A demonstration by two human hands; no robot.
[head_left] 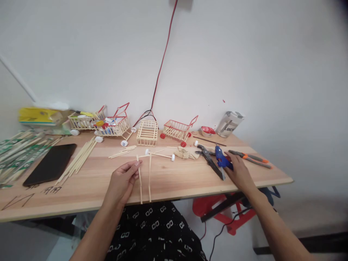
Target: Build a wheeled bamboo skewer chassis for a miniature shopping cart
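Observation:
My left hand (123, 179) rests on the wooden table (89, 181), its fingertips pinched on a thin bamboo stick (140, 181) that lies pointing toward me. A second stick (149, 179) lies parallel just to its right. Beyond them lies a stick axle with small white wheels (160, 155). My right hand (238, 170) is curled round the handle of a blue hot glue gun (222, 159) lying on the table, its nozzle toward the table's front edge.
Small stick carts (178, 129), an unpainted stick basket (147, 132) and two filled carts (110, 125) line the wall. A black tablet (50, 164), loose sticks (78, 159), packaged chopsticks (16, 152), pliers (251, 158), a cutter (208, 157), a can (230, 124), a red cable and a red stool (225, 214) are around.

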